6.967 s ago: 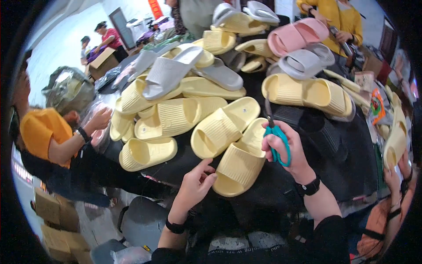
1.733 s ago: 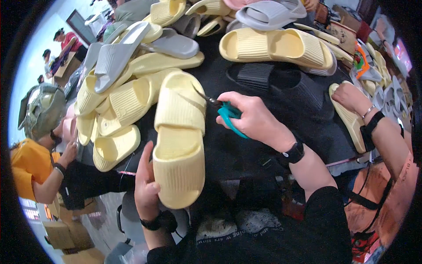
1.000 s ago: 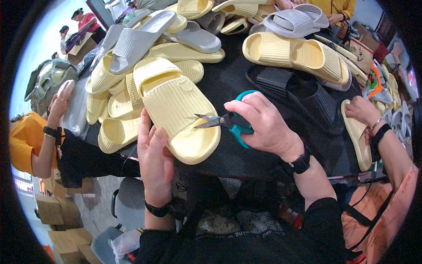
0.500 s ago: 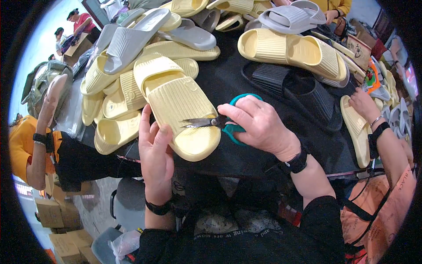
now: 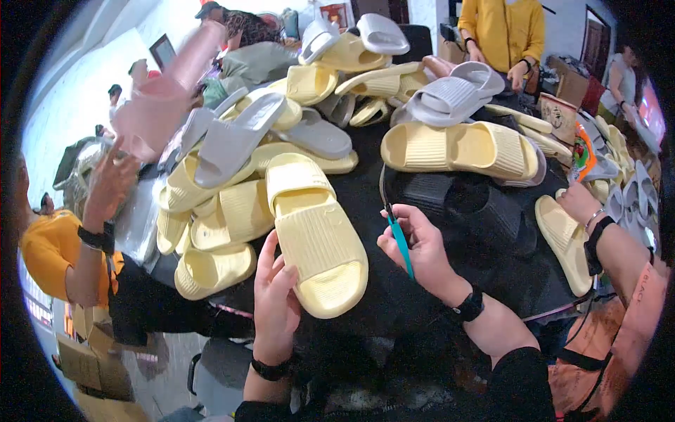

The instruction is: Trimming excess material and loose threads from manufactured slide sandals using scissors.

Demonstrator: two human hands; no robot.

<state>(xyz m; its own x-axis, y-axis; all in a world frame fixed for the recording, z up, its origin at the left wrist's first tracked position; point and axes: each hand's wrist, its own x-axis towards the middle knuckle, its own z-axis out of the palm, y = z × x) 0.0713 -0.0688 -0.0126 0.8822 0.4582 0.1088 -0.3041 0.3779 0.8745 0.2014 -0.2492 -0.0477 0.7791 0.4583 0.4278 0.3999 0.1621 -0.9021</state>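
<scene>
My left hand (image 5: 276, 299) grips a pair of pale yellow slippers (image 5: 325, 246) by the left edge, thumb on the near slipper. One slipper is tucked into the other, with ribbed straps facing up. In my right hand (image 5: 422, 257) is a pair of scissors (image 5: 400, 243) with teal handles. Their dark blades point away from me, apart from the slippers and over the black tabletop (image 5: 401, 309). Right of the scissors lies a pair of black slippers (image 5: 457, 211), hard to make out against the table.
Yellow and grey slippers (image 5: 242, 133) are heaped at the left and back. Another yellow pair (image 5: 460, 151) lies beyond the black one. At the right, a co-worker's hand (image 5: 580, 204) touches a yellow slipper (image 5: 562, 246). Blurred pink slippers (image 5: 151, 116) are above a left-hand co-worker's hand (image 5: 112, 183).
The scissors have moved off the slipper to the right and turned to point away from me. My view has tilted up. At the left, the pink slippers have been raised.
</scene>
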